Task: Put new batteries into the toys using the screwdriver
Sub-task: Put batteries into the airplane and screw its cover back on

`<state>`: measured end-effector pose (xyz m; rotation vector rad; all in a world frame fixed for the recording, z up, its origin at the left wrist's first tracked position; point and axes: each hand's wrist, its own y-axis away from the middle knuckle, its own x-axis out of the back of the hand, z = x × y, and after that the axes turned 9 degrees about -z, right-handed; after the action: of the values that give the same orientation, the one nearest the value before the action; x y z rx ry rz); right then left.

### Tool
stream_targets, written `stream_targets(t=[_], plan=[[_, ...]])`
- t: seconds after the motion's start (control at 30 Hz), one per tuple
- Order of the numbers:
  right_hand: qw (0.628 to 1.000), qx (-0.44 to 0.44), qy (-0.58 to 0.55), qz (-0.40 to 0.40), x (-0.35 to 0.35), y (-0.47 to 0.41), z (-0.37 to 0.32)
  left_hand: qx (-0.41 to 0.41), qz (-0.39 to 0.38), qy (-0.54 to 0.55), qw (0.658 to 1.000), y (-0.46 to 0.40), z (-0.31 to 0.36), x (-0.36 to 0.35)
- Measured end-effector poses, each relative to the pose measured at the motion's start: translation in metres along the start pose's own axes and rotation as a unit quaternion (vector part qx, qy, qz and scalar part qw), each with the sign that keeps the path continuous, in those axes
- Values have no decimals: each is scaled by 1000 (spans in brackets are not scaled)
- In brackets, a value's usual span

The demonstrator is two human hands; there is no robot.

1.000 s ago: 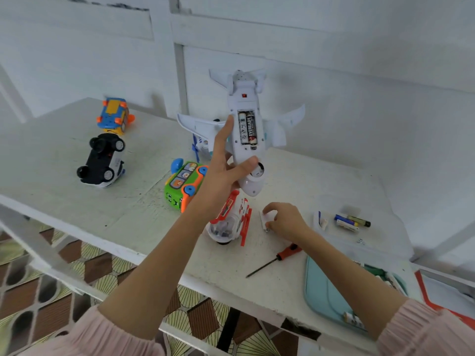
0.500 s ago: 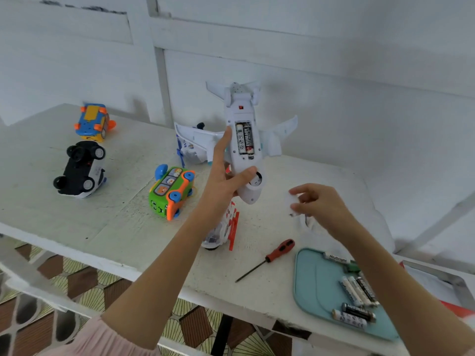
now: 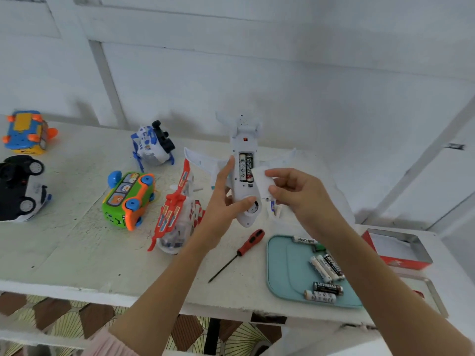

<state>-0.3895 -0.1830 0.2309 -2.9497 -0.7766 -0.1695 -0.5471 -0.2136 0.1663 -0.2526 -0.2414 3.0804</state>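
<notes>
My left hand (image 3: 226, 199) grips a white toy airplane (image 3: 244, 147) belly-up above the table; its open compartment shows two batteries (image 3: 246, 167). My right hand (image 3: 295, 194) pinches the white battery cover (image 3: 262, 182) against the compartment's right edge. A red-handled screwdriver (image 3: 246, 246) lies on the table below the plane. Several loose batteries (image 3: 325, 276) lie on a teal tray (image 3: 282, 268) at the right.
Other toys lie on the white table (image 3: 64, 253): a red-and-clear helicopter (image 3: 177, 217), a green-orange bus (image 3: 128, 199), a blue-white toy (image 3: 153, 145), a black-white car (image 3: 20, 188), a blue-yellow car (image 3: 25, 132). A red box (image 3: 395, 249) sits far right. A wall stands behind.
My right hand picked the battery cover off the table and carried it up to the airplane's compartment. The view shifted down and right; the left hand kept holding the plane.
</notes>
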Motion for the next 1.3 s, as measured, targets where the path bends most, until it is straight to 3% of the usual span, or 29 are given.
stream_targets(t=[0.17,0.97,1.17,1.3], plan=[[999,13,-47,-2,-12,-11,-2,-10,-25,12,1000,1,-5,-1],[999,26,-44,11,-21,-19,-5,-29,-27,23,999,9,0,-1],[991,13,-130,5,-20,-18,-5,-25,-33,14,999,9,0,-2],[992,17,-125,15,-21,-18,-3,-25,-33,9,999,8,0,-2]])
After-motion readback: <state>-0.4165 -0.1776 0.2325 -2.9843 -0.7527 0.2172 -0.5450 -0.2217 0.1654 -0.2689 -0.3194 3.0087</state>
